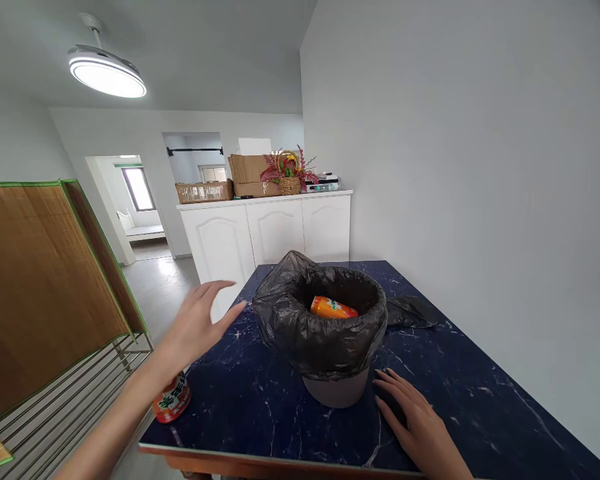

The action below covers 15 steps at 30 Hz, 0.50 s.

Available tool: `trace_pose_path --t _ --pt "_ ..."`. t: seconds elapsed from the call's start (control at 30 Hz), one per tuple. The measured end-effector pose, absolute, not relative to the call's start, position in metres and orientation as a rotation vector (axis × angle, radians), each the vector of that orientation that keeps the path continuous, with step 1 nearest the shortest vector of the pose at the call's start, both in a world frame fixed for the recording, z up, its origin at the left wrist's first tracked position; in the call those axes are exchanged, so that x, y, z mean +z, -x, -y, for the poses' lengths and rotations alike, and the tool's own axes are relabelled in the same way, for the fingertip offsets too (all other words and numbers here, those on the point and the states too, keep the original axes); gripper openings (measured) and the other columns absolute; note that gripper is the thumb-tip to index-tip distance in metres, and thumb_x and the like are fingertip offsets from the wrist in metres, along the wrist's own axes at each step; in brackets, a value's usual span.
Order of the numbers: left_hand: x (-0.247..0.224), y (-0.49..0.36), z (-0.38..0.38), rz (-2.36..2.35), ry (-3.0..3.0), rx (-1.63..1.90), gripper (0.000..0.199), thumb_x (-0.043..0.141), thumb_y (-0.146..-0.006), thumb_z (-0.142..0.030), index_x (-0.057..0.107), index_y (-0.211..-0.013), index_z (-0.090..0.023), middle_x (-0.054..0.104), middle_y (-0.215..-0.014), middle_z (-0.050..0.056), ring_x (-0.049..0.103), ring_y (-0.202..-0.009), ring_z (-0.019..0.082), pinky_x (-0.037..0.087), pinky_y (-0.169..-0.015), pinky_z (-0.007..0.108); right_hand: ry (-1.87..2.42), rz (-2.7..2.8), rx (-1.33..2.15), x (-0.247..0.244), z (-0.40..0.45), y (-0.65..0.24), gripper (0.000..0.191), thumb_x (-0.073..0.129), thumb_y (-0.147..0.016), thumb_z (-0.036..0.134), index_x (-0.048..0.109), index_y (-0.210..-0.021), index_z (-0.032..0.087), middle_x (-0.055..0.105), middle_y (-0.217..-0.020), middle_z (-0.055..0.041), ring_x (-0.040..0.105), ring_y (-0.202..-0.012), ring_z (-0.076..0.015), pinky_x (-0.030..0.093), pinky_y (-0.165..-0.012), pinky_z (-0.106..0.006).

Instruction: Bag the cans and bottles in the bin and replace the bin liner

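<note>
An orange drink can (334, 307) lies on its side inside a trash bin (336, 392) lined with a black plastic bag (325, 343), folded over the rim. My left hand (196, 327) hovers left of the bin, thumb and fingers spread apart with nothing between them. Partly covered by my left forearm, a second orange-red container (173, 400) stands near the table's left front corner. My right hand (414, 419) rests flat on the table right of the bin's base, fingers stretched out and holding nothing.
The dark blue marble-patterned table (240, 407) carries another piece of black plastic (411, 312) right of the bin. A white cabinet (275, 233) beyond it holds cardboard boxes (255, 175) and a flower basket (290, 185). A plain wall (460, 167) runs along the right, a metal rack (80, 393) the left.
</note>
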<state>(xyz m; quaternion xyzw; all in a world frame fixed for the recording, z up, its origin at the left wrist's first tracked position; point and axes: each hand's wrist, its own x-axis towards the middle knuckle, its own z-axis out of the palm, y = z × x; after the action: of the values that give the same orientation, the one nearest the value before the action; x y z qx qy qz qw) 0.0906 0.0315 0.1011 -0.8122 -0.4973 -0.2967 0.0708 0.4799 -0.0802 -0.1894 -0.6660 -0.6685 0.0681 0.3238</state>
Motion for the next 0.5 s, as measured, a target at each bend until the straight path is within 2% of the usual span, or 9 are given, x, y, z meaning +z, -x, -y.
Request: trace_pose_path --t 0.07,0.17,0.23,0.33,0.4,0.5 --pt "0.083 -0.046 -0.036 1.604 2.362 -0.696 0.073 0.050 -0.092 -0.076 0.065 -0.136 -0.021 0.070 -0.141 0.015 0.057 -0.137 0.041 0.042 -0.117 0.055 1.750 1.744 0.198 -0.189 0.080 -0.480 0.055 0.047 -0.108 0.061 0.067 -0.149 0.031 0.053 -0.164 -0.0041 0.047 -0.153 -0.0390 0.051 -0.119 -0.061" --pt "0.046 0.017 -0.044 1.833 2.237 -0.429 0.086 0.050 -0.084 -0.080 0.064 -0.143 -0.019 0.068 -0.143 0.020 0.057 -0.136 0.048 0.043 -0.112 0.060 1.785 1.724 0.248 -0.186 0.081 -0.480 0.057 0.046 -0.107 0.064 0.066 -0.150 0.033 0.051 -0.165 -0.0031 0.046 -0.154 -0.0403 0.051 -0.118 -0.064" --pt "0.019 0.049 -0.045 1.936 2.212 -0.308 0.089 0.051 -0.081 -0.078 0.065 -0.143 -0.016 0.068 -0.143 0.023 0.062 -0.130 0.049 0.046 -0.108 0.059 1.795 1.725 0.271 -0.184 0.081 -0.479 0.058 0.045 -0.106 0.066 0.065 -0.150 0.033 0.050 -0.166 -0.0025 0.044 -0.155 -0.0405 0.051 -0.117 -0.065" --pt "-0.011 0.075 -0.040 2.044 2.315 -0.286 0.092 0.048 -0.082 -0.074 0.056 -0.151 -0.014 0.072 -0.134 0.022 0.074 -0.108 0.041 0.055 -0.092 0.049 1.789 1.731 0.265 -0.183 0.082 -0.478 0.059 0.043 -0.107 0.066 0.066 -0.150 0.032 0.050 -0.166 -0.0027 0.043 -0.155 -0.0400 0.050 -0.119 -0.065" --pt "-0.017 0.075 -0.036 2.068 2.367 -0.352 0.086 0.044 -0.087 -0.070 0.049 -0.156 -0.019 0.076 -0.124 0.015 0.076 -0.097 0.036 0.057 -0.085 0.045 1.792 1.730 0.249 -0.183 0.082 -0.477 0.059 0.043 -0.107 0.065 0.066 -0.149 0.032 0.050 -0.166 -0.0029 0.044 -0.155 -0.0404 0.051 -0.118 -0.065" --pt "0.002 0.054 -0.031 2.034 2.322 -0.380 0.078 0.046 -0.087 -0.068 0.049 -0.152 -0.024 0.077 -0.121 0.011 0.076 -0.099 0.036 0.058 -0.084 0.044 1.800 1.738 0.239 -0.183 0.082 -0.477 0.058 0.043 -0.107 0.064 0.066 -0.150 0.031 0.050 -0.166 -0.0034 0.045 -0.154 -0.0409 0.051 -0.118 -0.065"
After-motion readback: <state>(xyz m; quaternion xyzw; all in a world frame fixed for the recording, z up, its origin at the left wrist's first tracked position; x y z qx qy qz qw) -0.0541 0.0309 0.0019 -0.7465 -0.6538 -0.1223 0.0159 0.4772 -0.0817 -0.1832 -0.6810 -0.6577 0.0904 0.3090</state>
